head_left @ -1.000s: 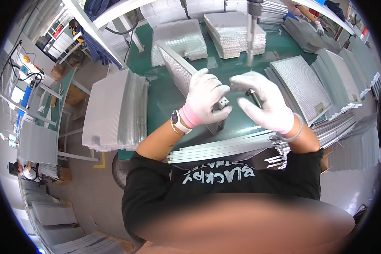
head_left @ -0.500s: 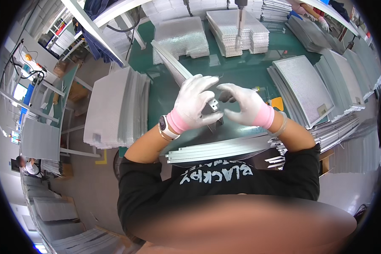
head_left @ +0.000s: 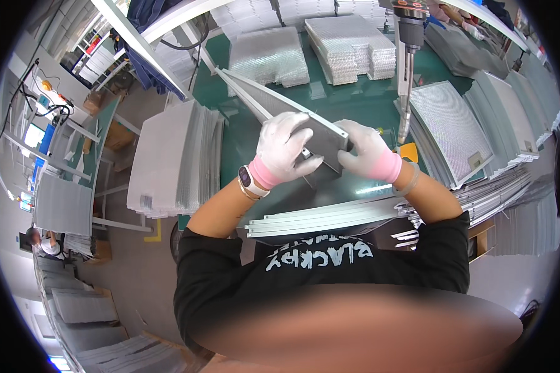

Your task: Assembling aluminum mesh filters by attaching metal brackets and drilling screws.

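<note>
Metal-mesh filter panel, grey, rectangular, with a silver aluminium frame (head_left: 292,115): held tilted above the green work mat (head_left: 348,102) at the centre of the frame, its far end running toward the upper left.

Left hand (head_left: 284,149), white-gloved with pink cuff: fingers wrapped over the panel's near edge, thumb side pressing by a small metal clip or latch (too small to tell which).

Right hand (head_left: 368,149), gloved alike: closed on the panel's near right corner, fingers curled round the frame.

Silver frame strips, long and loose (head_left: 330,217): stacked across the near edge of the bench, below the hands.

Finished-looking mesh panels, stacked (head_left: 174,158): left of the mat; further stacks at upper centre (head_left: 348,46) and along the right side (head_left: 454,127).

Hanging powered driver, grey with orange collar (head_left: 407,37): upper right, its tip hanging near the right hand, touching nothing.

Progress, as judged: this panel appears framed, with fitting at the near corner in hand; many panels look complete, and the loose strips suggest more remain.
</note>
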The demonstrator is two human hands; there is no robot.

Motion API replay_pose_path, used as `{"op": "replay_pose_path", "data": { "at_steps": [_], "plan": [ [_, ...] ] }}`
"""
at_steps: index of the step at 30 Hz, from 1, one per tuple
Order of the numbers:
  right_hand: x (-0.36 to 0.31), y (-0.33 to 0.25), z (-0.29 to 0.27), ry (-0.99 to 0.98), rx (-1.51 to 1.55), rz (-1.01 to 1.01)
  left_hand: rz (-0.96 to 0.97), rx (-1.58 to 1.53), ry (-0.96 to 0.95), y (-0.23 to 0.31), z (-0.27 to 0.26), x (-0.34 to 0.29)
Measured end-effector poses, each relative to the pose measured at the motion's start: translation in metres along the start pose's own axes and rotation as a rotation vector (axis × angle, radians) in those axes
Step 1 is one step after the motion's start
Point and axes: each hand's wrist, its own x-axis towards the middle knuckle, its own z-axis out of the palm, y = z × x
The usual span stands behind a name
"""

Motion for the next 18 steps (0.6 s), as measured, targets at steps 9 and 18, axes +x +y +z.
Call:
{"op": "replay_pose_path", "data": {
  "at_steps": [9, 18],
  "plan": [
    [-0.032, 0.064, -0.022, 0.077, 0.445, 0.529, 0.049, 0.003, 0.013, -0.008, 0.002, 0.003],
    [-0.053, 0.143, -0.022, 0.394, 0.726, 1.129, 0.024, 0.028, -0.057, 0.009, 0.012, 0.024]
  ]
}}
